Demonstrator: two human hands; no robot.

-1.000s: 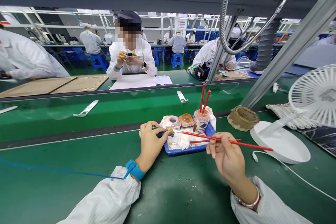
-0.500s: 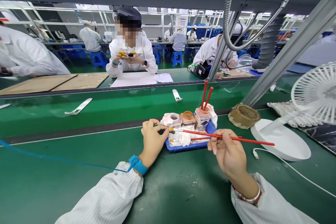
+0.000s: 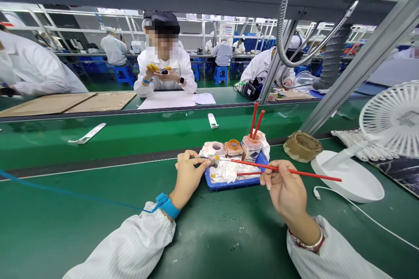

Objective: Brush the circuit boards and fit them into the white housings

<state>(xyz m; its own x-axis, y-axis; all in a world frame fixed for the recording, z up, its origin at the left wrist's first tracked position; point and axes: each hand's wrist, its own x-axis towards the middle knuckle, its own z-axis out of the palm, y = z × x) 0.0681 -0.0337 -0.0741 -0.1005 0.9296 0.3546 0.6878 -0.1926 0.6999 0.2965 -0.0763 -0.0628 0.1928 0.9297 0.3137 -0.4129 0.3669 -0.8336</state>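
My right hand is closed round the handle of a long red brush, its bristles pointing left. At the bristle tip, my left hand pinches a small dark part, too small to make out well. Both hands are at the front of a blue tray. In it are white tissue, a second red brush, an open orange-rimmed jar and a labelled bottle with two red sticks upright in it.
White pieces lie on the green belt. Right of the tray are a tape roll, a white fan and its cable. A metal post slants above them. Across the belt sits a person in white.
The white pieces on the belt have slid left. The brush tip has shifted slightly right and up, showing more of the small part in my left hand. Both hands keep their grips.
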